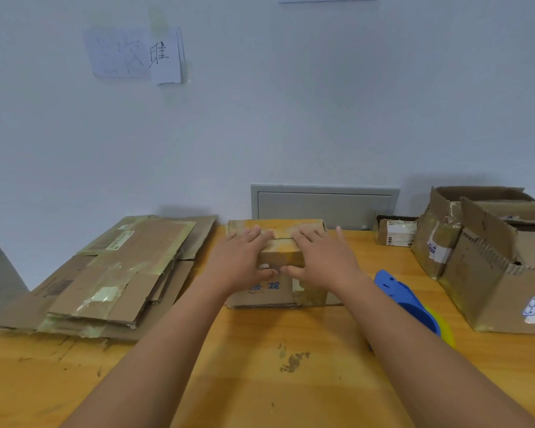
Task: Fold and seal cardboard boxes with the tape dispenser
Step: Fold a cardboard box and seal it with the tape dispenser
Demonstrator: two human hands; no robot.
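Cardboard box [280, 257] under both flat grips | flattened stack [112, 273] left | dispenser [411, 304] right

**Wooden table and its load**

A yellow-orange wooden table [260, 381] is carrying everything, its near surface showing scuffs and a dark stain. A stack of flattened cardboard [112, 273] is lying at the far left. A cardboard box [272, 291] is sitting at the middle far edge. A blue tape dispenser [408, 304] is lying just right of it. Two open boxes [482, 273] are standing at the right, with a small labelled box [396, 231] sitting beside them at the far edge.
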